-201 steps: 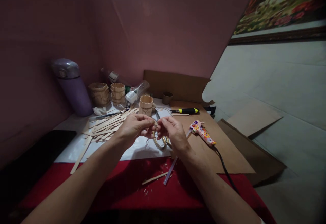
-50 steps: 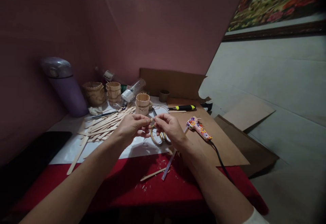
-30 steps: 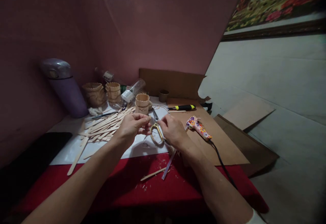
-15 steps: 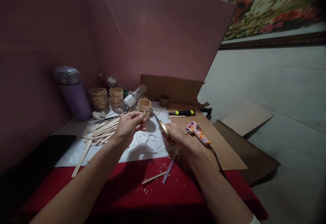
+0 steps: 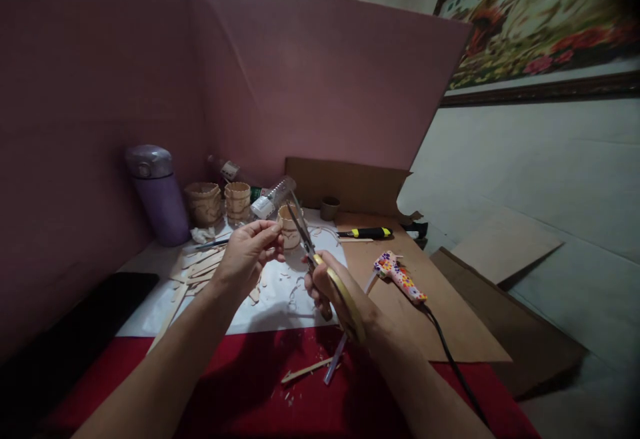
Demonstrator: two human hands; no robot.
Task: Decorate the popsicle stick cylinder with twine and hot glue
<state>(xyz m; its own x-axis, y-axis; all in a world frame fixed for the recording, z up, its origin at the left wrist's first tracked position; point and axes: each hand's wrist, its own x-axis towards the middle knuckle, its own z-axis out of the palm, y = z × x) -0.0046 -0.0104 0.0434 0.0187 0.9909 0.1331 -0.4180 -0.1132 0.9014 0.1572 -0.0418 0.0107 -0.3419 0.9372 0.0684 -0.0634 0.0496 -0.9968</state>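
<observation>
My left hand (image 5: 250, 252) is closed in a pinch, thumb against forefinger; whatever is between the fingertips is too small to make out. In my right hand (image 5: 325, 286) is a pair of scissors (image 5: 307, 242) with gold handles. Its blades point up and away, slightly parted, to the right of my left fingertips. Just beyond the hands stands a small wooden cup (image 5: 290, 236) with a scalloped rim, partly hidden by the blades and fingers. Flat wooden craft sticks (image 5: 200, 269) lie piled left of my left hand. Wood scraps (image 5: 295, 299) are scattered on the white paper below.
A flower-patterned glue gun (image 5: 400, 279) lies on cardboard (image 5: 440, 332) at right, its cord trailing forward. Behind it is a yellow-black utility knife (image 5: 370, 232). A purple bottle (image 5: 163, 202), two stacks of wooden cups (image 5: 237, 202) and plastic bottles (image 5: 270, 199) stand or lie at the back.
My right hand has turned the scissors upward and brought the blades closer to my left fingertips. The left hand keeps its pinch. The whole view has shifted slightly.
</observation>
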